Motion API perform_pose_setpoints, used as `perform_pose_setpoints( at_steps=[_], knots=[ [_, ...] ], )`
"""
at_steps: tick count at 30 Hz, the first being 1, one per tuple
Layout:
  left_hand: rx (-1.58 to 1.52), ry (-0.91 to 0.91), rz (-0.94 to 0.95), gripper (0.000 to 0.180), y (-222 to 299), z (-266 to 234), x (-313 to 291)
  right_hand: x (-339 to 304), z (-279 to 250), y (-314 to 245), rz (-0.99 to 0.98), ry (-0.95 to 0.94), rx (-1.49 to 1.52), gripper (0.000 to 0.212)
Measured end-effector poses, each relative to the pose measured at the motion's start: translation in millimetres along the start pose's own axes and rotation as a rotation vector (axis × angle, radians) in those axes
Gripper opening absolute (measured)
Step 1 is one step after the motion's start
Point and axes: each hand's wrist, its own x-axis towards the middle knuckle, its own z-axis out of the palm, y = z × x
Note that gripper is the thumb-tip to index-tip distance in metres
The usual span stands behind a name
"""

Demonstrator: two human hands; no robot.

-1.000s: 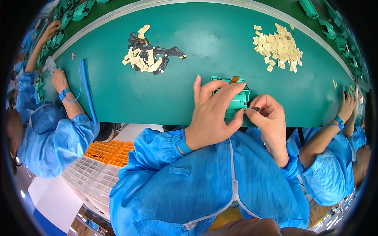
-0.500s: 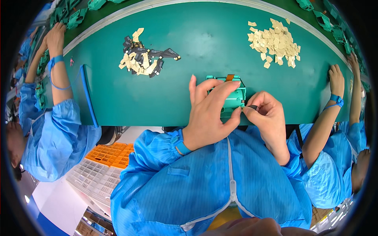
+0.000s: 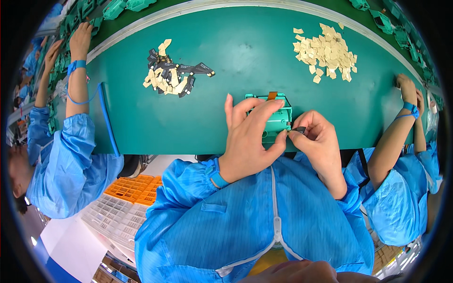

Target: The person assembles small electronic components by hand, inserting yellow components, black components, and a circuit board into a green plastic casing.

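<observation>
My left hand [image 3: 252, 137] is closed around a green plastic housing [image 3: 278, 121] near the table's front edge, with fingers over its top and the thumb at its lower side. An orange-brown flat tab [image 3: 272, 95] sticks up from the far edge of the housing. At the housing's right side, my right hand [image 3: 318, 144] pinches a small black flat piece [image 3: 299, 129] between thumb and index finger. The inner end of that piece meets the housing beside my left thumb tip; the exact contact is hidden by the fingers.
A pile of black flat pieces and cream strips [image 3: 172, 73] lies at the left of the green table [image 3: 226, 37]. Cream paper pieces [image 3: 328, 52] are heaped at the right. Co-workers' arms [image 3: 78, 89] reach in at both sides; green housings [image 3: 115, 8] line the far belt.
The view has shifted slightly. My hands keep the same hold on the housing and the black piece. The co-workers' hands at both sides have moved.
</observation>
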Motion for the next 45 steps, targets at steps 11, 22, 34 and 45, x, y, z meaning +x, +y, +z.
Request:
perform_pose_setpoints(
  at_steps=[11,22,34,45],
  knots=[
    [0.007,-0.036,-0.020,0.062,2.2,-2.2,0.7,1.8,-5.1,1.5,0.014,0.017,-0.035,0.014],
    [0.102,-0.086,0.030,0.067,10.9,-5.1,6.8,9.4,-28.9,-14.1,-0.034,-0.068,-0.301,0.017],
    [-0.131,-0.065,0.080,0.074,-5.3,-15.1,-3.7,7.1,-16.9,8.5,-0.217,-0.178,0.026,0.016],
    [-0.224,-0.253,-0.019,0.087,6.3,-35.9,-6.9,-20.6,-1.6,-31.4,-0.135,-0.145,-0.127,0.017]
  ],
)
